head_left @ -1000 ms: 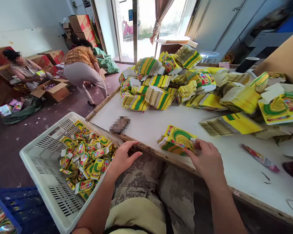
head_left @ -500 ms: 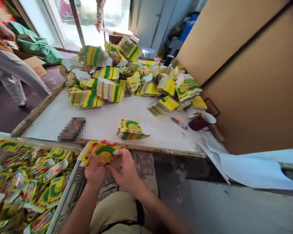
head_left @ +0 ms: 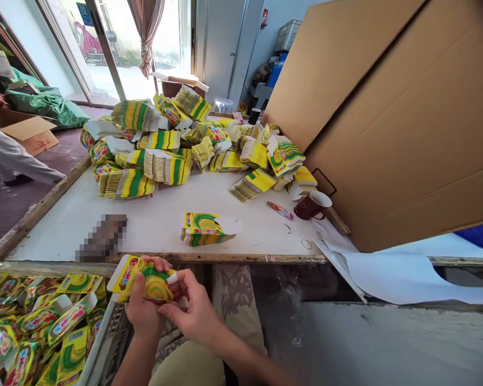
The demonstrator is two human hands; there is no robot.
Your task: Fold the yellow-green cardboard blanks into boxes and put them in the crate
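Note:
In my left hand [head_left: 143, 317] lies a yellow and green printed carton [head_left: 158, 287], tilted, with the thumb across its face and fingers behind. Its left end has a white-edged flap standing out. My right hand [head_left: 197, 310] pinches the carton's right end between thumb and fingers; something white is at the index fingertip, either a finger cover or a flap. Just beyond my hands, a small stack of flat cartons [head_left: 204, 237] rests on the white table [head_left: 145, 222]. A crate [head_left: 100, 343] at the lower left holds many similar cartons, some with flaps open.
Bundles of folded cartons [head_left: 167, 166] are heaped along the table's back. At right are a dark red mug [head_left: 306, 206], a pink tube [head_left: 280, 210] and large cardboard sheets [head_left: 378, 134]. A blurred-out dark object [head_left: 103, 237] lies near the front edge. A person's leg [head_left: 18, 155] shows at left.
The view has shifted, so the table sits lower and further left in the picture. My hands still hold the carton much as before. The person at left has moved partly out of view.

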